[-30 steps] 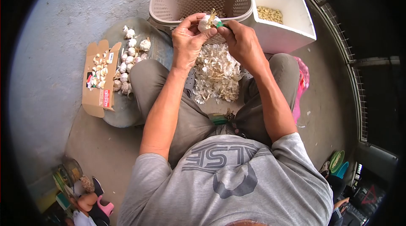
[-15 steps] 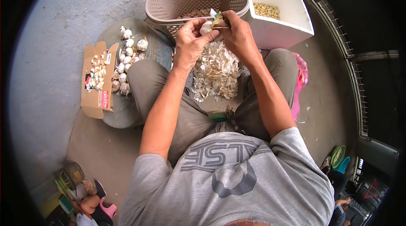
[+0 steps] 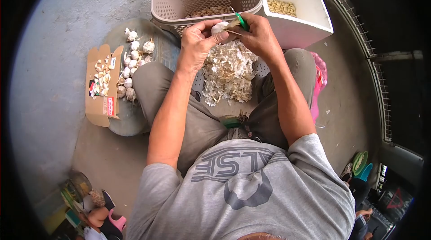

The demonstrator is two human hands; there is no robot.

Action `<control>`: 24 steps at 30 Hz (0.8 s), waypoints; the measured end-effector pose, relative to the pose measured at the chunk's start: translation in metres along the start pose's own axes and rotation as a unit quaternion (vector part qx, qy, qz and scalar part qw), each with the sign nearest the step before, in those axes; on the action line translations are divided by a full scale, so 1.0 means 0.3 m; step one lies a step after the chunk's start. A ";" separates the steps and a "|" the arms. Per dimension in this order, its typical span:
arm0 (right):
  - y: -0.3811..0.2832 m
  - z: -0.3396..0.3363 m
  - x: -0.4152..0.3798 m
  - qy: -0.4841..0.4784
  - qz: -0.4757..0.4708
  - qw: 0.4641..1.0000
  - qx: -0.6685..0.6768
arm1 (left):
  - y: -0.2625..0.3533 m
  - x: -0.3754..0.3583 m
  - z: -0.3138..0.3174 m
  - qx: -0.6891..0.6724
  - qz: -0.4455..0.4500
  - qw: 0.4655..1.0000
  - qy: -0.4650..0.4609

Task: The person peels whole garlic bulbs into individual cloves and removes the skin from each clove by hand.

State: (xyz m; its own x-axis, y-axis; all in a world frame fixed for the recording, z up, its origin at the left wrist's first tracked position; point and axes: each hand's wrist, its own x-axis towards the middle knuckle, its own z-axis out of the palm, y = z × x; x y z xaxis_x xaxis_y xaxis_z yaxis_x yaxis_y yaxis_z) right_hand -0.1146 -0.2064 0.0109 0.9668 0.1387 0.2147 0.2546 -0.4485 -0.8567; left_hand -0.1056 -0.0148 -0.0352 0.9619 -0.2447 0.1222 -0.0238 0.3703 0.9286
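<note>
My left hand (image 3: 197,42) holds a white garlic bulb (image 3: 220,27) between thumb and fingers, above the near rim of the brown basket (image 3: 164,17). Close on its right, my right hand (image 3: 260,33) is closed round a green-handled knife (image 3: 243,22), its thin blade pointing up and left. Dry stalk of the bulb lies between the two hands, and the right fingertips are partly hidden. Below them is a heap of garlic skins (image 3: 229,74) between my legs. Whole garlic bulbs (image 3: 134,55) lie on a round stand (image 3: 119,33) at the left.
A cardboard box (image 3: 96,116) with loose cloves sits on the stand. The basket holds brownish pieces; the white foam box (image 3: 310,17) beside it holds pale cloves. Pink netting (image 3: 318,83) lies right of my knee. Parts of other people show at both lower corners.
The knife has turned in my right hand, so its green handle shows more and its blade points up and left. Both hands sit slightly lower relative to the basket, still with the bulb.
</note>
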 end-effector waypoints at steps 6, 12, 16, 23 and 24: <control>-0.006 0.004 -0.015 0.031 -0.030 0.995 -0.093 | -0.004 -0.013 0.040 0.034 0.016 0.999 0.027; 0.029 -0.020 0.002 0.034 0.015 0.995 -0.087 | -0.015 0.005 -0.004 -0.078 -0.049 0.996 -0.022; 0.036 -0.042 0.003 -0.032 0.041 0.986 -0.156 | -0.026 0.002 -0.024 -0.120 -0.068 0.990 -0.034; 0.129 -0.032 0.005 -0.053 0.012 0.973 -0.223 | -0.044 0.009 -0.046 -0.180 -0.070 0.980 -0.045; 0.144 -0.027 0.006 -0.059 0.007 0.966 -0.251 | -0.034 0.009 -0.057 -0.203 -0.065 0.976 -0.053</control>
State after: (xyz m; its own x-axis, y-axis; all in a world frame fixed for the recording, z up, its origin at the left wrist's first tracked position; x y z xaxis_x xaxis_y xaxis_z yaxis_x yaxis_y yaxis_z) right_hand -0.1017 -0.2328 -0.0220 0.9682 0.2172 0.1245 0.2501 -0.8185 -0.5172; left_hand -0.0983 -0.0038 -0.0503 0.9153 -0.3967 0.0688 0.2271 0.6498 0.7254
